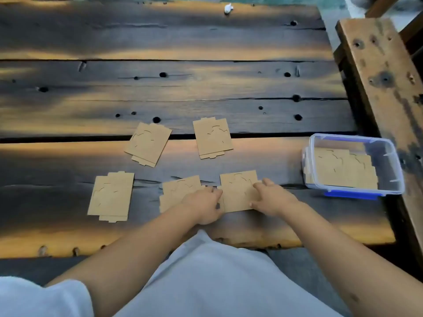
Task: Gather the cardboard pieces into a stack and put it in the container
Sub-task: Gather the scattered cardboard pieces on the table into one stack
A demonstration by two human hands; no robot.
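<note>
Both hands, left hand (204,205) and right hand (272,197), press spread fingers on one cardboard piece (238,191). Neither grips it. The container (389,156) sits on the counter (206,88) at three o'clock.

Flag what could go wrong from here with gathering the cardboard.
1. The cardboard piece lies flat under both the left hand and right hand; lifting its edge may fail.
2. It could snag the gap between planks when slid.
3. The container already holds pieces, so a full stack may sit crooked.
</note>
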